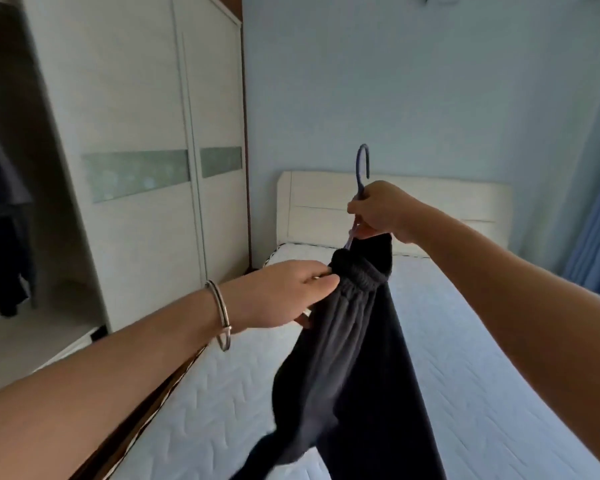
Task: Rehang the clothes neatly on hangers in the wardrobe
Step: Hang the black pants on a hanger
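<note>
Right grip: curled round hanger neck.
Left grip: trousers pinched at waistband.
Progress: trousers not yet hung in wardrobe, ten o'clock.

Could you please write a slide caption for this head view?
Right hand grips a blue hanger while left hand pinches the dark trousers' waistband over the bed.

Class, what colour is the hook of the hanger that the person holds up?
Blue: the hanger hook rises above the right hand, clearest in the head view.
</note>
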A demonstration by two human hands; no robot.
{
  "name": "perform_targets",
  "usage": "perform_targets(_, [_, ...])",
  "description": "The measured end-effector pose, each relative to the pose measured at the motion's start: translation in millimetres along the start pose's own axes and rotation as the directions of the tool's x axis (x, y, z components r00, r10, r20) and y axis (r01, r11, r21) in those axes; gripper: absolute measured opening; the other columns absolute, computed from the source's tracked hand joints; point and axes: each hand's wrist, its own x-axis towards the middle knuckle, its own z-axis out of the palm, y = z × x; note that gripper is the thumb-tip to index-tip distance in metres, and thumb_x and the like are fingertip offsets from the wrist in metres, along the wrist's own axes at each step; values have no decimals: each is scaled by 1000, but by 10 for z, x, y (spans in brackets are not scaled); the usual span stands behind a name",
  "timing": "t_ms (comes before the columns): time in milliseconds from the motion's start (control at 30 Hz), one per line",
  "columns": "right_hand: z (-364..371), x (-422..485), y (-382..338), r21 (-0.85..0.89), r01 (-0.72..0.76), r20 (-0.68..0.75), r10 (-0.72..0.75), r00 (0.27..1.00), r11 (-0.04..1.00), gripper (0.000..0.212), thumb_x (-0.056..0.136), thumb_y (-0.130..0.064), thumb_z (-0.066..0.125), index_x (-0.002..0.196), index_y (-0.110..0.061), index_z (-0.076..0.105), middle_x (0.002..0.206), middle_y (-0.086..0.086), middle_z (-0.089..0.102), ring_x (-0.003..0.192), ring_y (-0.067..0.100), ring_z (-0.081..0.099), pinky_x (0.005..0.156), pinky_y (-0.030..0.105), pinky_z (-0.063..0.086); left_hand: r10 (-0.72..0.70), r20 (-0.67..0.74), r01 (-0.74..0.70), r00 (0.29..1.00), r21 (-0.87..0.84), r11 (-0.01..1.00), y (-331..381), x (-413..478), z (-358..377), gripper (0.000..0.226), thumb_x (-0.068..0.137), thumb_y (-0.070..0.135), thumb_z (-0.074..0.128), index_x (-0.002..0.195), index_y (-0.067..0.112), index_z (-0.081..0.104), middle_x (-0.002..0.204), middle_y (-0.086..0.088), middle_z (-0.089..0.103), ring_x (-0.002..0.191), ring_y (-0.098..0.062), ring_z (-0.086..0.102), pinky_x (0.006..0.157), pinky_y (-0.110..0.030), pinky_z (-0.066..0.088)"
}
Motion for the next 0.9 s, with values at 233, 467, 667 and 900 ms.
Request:
perform_targets(233, [-108,-834,-706,237,133,189,-180,965,962,12,95,-8,44,90,-6,55,71,7,49,56,17,57,56,22,57,82,27,-86,996,218,972,482,-667,168,44,96,24,42,140,27,36,130,13,52,120,-9,52,100,-13,39])
perform_targets(467, [71,-1394,-1427,265,386,9,-403,915,883,20,95,-21,46,105,-10,60,69,0,47,55,10,39,46,15,35,93,-738,140,669,247,959,328,-1425,-871,23,91,18,50,110,18,64,104,3,62,97,-12,57,80,-18,39])
perform_targets(667, [629,-1837,-2260,235,559,-19,-572,820,795,21,94,-24,49,89,-11,64,65,-2,50,56,11,43,52,18,38,84,-786,355,612,369,859,-121,-2634,-1629,48,94,31,44,139,15,38,139,-4,45,129,-20,41,108,-31,31])
perform_targets(900, [1470,-2378,-3341,297,692,-97,-700,708,658,24,93,-24,51,91,-5,65,61,-1,50,57,14,42,61,27,40,-117,-800,499,588,245,831,-567,-4234,-2377,59,86,62,20,94,16,57,94,-5,57,88,-18,50,70,-27,36])
